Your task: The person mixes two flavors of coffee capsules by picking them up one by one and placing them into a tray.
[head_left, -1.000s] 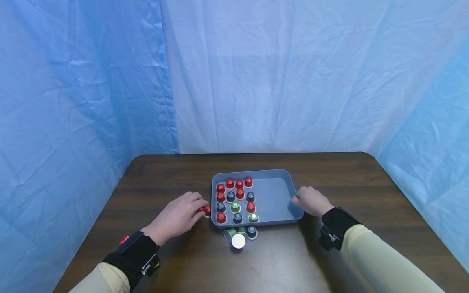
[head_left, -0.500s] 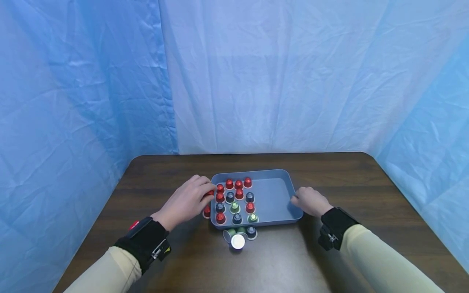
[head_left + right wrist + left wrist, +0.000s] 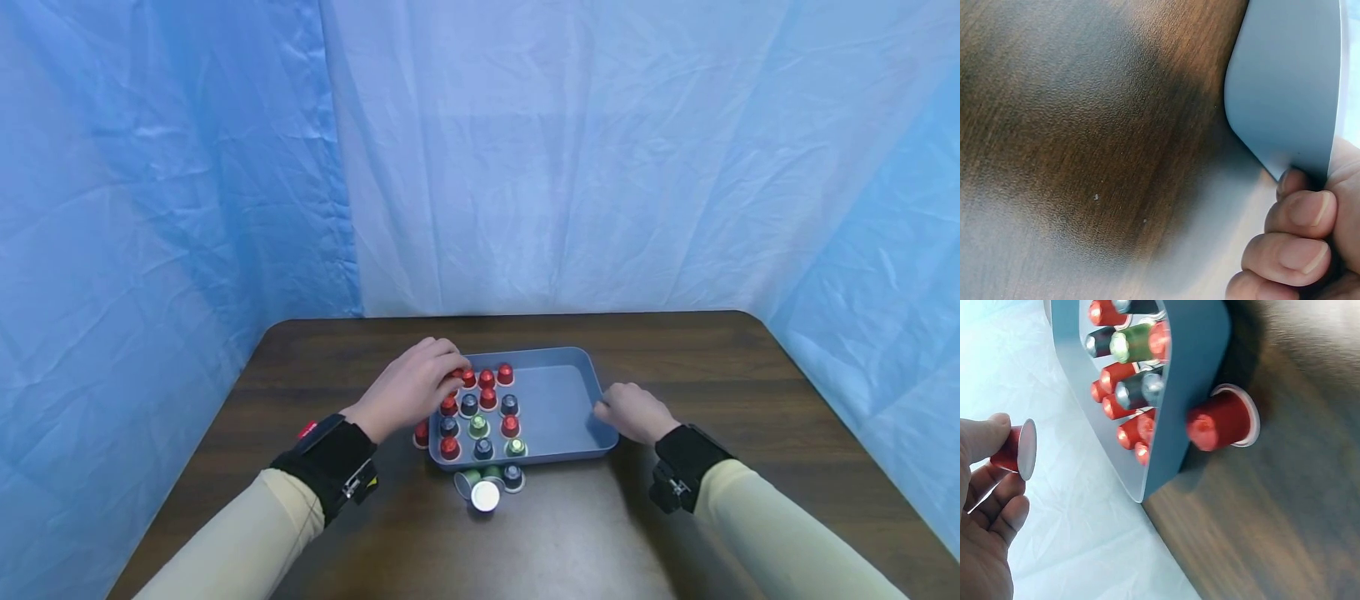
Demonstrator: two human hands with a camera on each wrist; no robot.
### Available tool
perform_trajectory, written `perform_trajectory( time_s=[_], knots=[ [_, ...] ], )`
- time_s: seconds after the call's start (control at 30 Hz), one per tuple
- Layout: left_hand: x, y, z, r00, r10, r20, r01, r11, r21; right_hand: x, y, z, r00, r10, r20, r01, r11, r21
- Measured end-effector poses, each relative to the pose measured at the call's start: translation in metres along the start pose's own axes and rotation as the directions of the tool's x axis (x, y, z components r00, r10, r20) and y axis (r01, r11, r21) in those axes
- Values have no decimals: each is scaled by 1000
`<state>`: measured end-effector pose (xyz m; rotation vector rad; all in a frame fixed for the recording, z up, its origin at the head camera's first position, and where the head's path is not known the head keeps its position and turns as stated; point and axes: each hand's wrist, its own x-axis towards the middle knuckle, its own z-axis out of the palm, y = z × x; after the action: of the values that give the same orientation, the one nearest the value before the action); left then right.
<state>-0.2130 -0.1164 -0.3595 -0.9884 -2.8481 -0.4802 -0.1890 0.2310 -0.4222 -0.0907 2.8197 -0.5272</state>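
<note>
A red pod [image 3: 1021, 450] was pinched in the left grip [image 3: 412, 385] by the far-left corner of the tray [image 3: 561, 404]; the right grip [image 3: 637, 412] clamped the tray's right end. Placing seemed underway, calling for lowering clear of the standing pods [image 3: 488, 398].

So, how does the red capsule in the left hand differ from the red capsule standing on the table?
Fingers of the left hand pinch the held capsule in the air; the standing capsule rests on the table beside the tray. The thumb partly covers the held capsule; no finger covers the standing capsule. Both are red with pale rims.
</note>
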Motion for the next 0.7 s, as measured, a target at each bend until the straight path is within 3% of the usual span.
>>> perform_trajectory(
  time_s=[0.33, 0.7],
  knots=[
    [19, 9, 4, 999, -33, 40, 34, 999, -24, -1, -1, 2, 1000, -5, -10, 5, 1000, -3],
    [30, 6, 18, 992, -90, 83, 91, 996, -1, 0, 0, 2, 1000, -22, -22, 22, 1000, -8]
  ],
)
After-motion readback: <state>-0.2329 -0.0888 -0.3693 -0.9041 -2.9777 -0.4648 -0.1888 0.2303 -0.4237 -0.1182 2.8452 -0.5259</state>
